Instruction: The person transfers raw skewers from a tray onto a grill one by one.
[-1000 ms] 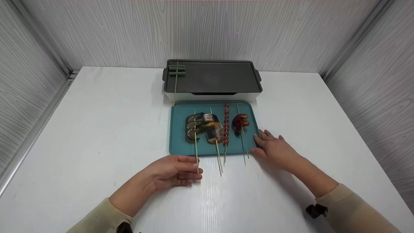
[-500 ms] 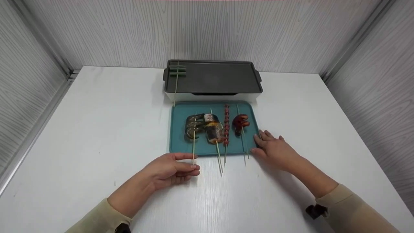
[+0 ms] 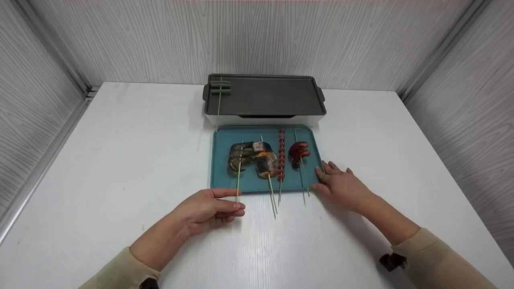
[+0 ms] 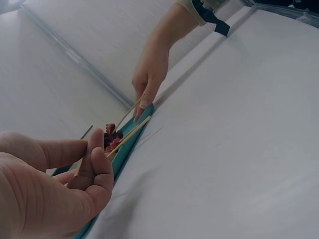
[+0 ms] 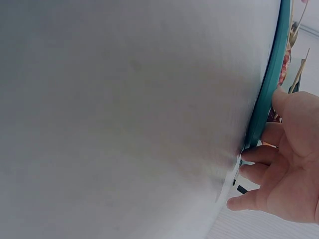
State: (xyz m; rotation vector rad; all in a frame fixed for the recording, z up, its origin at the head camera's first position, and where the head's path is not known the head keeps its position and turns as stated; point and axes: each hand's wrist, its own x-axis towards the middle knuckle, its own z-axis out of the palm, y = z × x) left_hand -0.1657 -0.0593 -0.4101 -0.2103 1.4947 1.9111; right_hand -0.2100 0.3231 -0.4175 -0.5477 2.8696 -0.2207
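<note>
My left hand (image 3: 209, 210) pinches the bare stick end of a shrimp skewer (image 3: 241, 156) between thumb and fingers, at the front edge of a teal tray (image 3: 225, 185). The dark, curled shrimp are at the left of the tray, right up against a fish-chunk skewer (image 3: 266, 164). My right hand (image 3: 341, 186) rests at the tray's front right corner, thumb at the front and fingers spread along the side rim. In the right wrist view its fingers (image 5: 256, 174) reach past the teal rim (image 5: 264, 99).
Also on the tray lie a skewer of small red pieces (image 3: 281, 154) and a dark red octopus-like skewer (image 3: 298, 152), sticks jutting over the front. Behind stands a griddle (image 3: 273, 96) with a green vegetable skewer (image 3: 220, 87) at its left end.
My left hand has moved slightly left and away from me, carrying the stick end left; the shrimp have shifted a little left too. The right hand has stayed on the tray corner.
</note>
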